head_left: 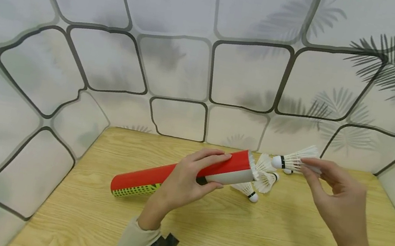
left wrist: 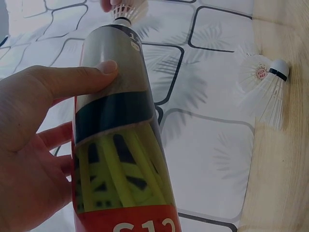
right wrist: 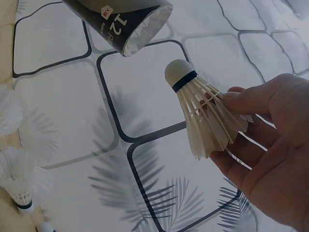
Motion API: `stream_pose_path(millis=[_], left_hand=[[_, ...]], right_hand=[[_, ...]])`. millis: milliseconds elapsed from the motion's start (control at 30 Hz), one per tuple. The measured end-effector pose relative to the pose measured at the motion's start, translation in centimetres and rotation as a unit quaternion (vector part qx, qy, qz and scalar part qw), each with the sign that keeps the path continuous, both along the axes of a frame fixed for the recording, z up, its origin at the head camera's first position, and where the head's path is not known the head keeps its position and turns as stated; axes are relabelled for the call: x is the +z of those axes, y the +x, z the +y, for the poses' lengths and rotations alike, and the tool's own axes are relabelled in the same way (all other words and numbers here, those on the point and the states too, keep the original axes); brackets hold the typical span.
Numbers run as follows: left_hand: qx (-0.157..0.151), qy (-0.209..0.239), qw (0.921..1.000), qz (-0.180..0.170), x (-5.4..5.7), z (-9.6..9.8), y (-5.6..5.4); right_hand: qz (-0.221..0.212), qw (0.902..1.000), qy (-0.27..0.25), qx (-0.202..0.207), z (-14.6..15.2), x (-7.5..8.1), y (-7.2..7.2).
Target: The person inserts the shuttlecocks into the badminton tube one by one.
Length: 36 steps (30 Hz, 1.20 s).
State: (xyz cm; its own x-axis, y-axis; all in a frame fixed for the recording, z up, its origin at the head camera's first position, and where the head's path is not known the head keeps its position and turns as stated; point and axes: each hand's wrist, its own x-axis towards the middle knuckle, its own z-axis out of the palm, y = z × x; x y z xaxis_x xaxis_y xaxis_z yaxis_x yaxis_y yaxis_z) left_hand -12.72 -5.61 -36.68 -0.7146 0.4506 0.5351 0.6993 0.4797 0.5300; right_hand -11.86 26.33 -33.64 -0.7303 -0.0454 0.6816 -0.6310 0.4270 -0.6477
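My left hand (head_left: 182, 179) grips a red and grey cardboard tube (head_left: 145, 177) round its upper part, fingers over the top and thumb along the near side. The tube is tilted, its open mouth raised to the right. My right hand (head_left: 341, 199) pinches a white shuttlecock (head_left: 287, 161) by its feathers, with the rounded cork pointing left toward the mouth. In the right wrist view a gap shows between the cork (right wrist: 179, 73) and the tube's rim (right wrist: 149, 29). White feather edges line the inside of the mouth.
Several loose shuttlecocks lie on the wooden table (head_left: 240, 243) under and beyond the tube's mouth, one nearer shuttlecock (head_left: 252, 196) with its cork toward the front right. A patterned wall covering (head_left: 187, 69) rises behind the table's back edge.
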Motion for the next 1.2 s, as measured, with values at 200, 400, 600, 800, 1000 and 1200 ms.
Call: stream_pose_path(millis=[200,400,600,800,1000,1200], left_hand=[[0.000,0.004,1.0000,-0.007,0.0,-0.2,0.1],[0.001,0.007,0.9999,-0.008,0.0,-0.3,0.2],[-0.001,0.006,0.9999,-0.009,0.0,-0.3,0.3],[-0.004,0.008,0.9999,-0.007,0.0,-0.2,0.3],[-0.006,0.011,0.9999,-0.006,0.0,-0.3,0.2],[-0.008,0.010,0.9999,0.001,0.1,-0.2,0.1]], right_hand=[[-0.002,0.9996,0.017,0.023,-1.1,-0.1,0.1],[-0.003,0.9992,0.029,0.029,-2.0,-0.3,0.1],[0.000,0.9987,0.038,0.034,-2.6,-0.5,0.1],[0.001,0.9985,0.029,0.047,-3.2,-0.7,0.1],[-0.008,0.9982,0.034,0.049,-3.5,-0.9,0.2],[0.011,0.9979,0.036,0.052,-4.0,-1.1,0.0]])
